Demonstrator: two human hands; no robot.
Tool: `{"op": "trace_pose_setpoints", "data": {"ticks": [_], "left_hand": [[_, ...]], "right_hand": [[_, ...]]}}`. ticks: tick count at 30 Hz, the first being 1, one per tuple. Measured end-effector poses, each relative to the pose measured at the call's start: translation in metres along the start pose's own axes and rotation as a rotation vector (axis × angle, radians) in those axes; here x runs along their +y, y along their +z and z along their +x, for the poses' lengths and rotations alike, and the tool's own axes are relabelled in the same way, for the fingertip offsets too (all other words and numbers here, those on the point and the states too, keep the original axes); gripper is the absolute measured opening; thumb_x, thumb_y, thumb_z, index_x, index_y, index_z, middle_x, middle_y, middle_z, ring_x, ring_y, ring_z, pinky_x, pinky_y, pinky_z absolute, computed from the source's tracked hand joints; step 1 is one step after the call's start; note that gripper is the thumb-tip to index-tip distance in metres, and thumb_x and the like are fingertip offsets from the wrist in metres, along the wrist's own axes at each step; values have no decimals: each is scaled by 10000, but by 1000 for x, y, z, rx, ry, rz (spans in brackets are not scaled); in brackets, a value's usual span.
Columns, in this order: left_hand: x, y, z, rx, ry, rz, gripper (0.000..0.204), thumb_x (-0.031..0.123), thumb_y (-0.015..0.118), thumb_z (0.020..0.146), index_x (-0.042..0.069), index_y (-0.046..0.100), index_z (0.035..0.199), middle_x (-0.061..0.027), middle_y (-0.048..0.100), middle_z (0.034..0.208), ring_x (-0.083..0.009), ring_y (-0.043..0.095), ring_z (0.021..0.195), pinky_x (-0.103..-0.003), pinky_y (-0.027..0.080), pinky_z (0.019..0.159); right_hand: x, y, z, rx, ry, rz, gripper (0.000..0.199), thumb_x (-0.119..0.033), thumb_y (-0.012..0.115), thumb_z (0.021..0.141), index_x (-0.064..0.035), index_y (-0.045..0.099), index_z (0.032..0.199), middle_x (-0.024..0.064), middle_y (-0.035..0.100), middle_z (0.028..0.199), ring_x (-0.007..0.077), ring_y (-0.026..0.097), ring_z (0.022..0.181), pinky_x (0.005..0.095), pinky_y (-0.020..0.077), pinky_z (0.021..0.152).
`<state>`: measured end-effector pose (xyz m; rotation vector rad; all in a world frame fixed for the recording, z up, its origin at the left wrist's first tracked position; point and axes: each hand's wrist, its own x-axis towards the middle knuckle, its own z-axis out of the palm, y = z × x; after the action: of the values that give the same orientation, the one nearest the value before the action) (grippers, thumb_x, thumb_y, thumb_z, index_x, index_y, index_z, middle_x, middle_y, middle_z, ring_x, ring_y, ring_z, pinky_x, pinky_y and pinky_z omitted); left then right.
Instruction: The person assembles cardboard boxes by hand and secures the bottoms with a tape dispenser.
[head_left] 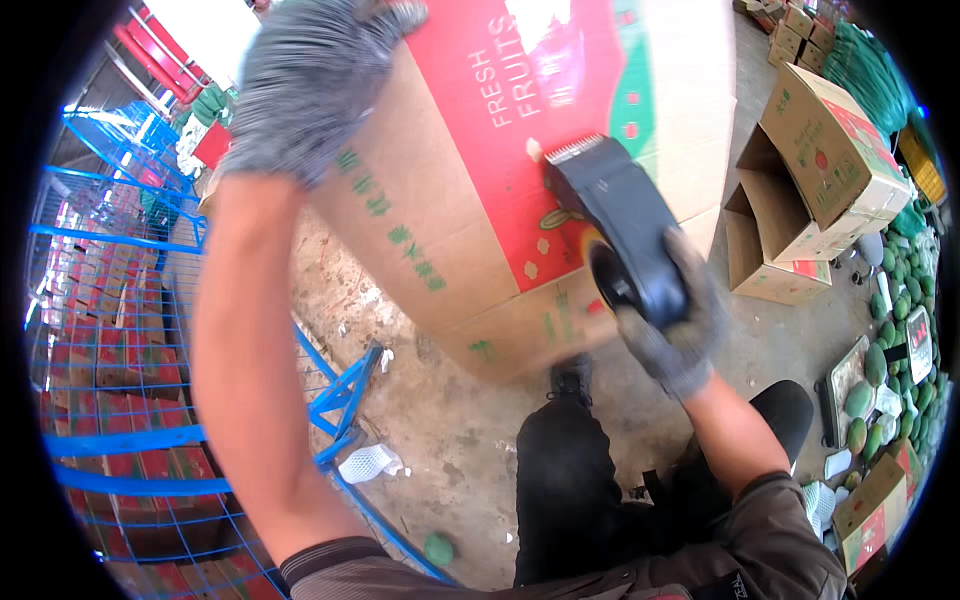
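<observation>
We note a large cardboard box (480,190), brown with a red printed panel and green markings, held tilted in the air above the concrete floor (450,440), in the upper middle of the view. Behind it on the left stands a blue wire cage (120,440) stacked with red-and-brown cartons. At the upper right we see an open empty carton (810,180) lying on the floor, and beyond it, along the right rim, a spread of green fruit (900,310). Our left hand (310,80), in a grey knit glove, is spread wide and pressed over the box's upper left corner. Our right hand (675,325), also gloved in grey, is closed around the handle of a black tape dispenser (620,235); the dispenser's toothed front edge lies against the red panel of the box. On the floor near the cage lie a white foam net sleeve (370,462) and one small green fruit (438,548).
</observation>
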<state>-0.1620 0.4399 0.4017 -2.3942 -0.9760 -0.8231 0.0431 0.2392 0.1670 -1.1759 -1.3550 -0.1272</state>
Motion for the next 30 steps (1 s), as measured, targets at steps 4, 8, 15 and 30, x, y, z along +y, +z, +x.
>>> {"op": "trace_pose_setpoints", "data": {"ticks": [4,8,15,30], "left_hand": [[-28,164,-57,156,41,16,391,328,720,835,87,673,1140,-148,677,1087,-329,654,1003,-461,512,845],[124,208,-235,-630,32,-217,939,517,764,763,12,408,1470,-222,419,1502,-418,404,1378,-631,288,1121],[199,208,-319,-935,-151,-246,1062,508,747,743,-5,284,1550,-281,224,1613,-546,199,1469,-701,126,1163],[228,53,-287,-586,268,-368,494,127,519,911,-28,525,1381,-257,598,1313,-383,603,1186,-471,469,1033]], "right_hand": [[77,109,20,-234,298,-51,664,-247,753,764,-32,572,1366,211,682,1191,325,690,1061,401,536,936],[153,152,11,-577,622,-147,539,-299,717,786,-122,617,1285,172,705,1130,335,691,1010,417,539,898],[132,135,12,-637,608,-270,451,-368,697,804,-202,634,1218,134,722,1052,335,689,986,443,541,871],[-84,-117,-214,-287,790,-356,873,-220,822,713,23,394,1435,237,677,1166,400,691,1010,435,555,894]]}}
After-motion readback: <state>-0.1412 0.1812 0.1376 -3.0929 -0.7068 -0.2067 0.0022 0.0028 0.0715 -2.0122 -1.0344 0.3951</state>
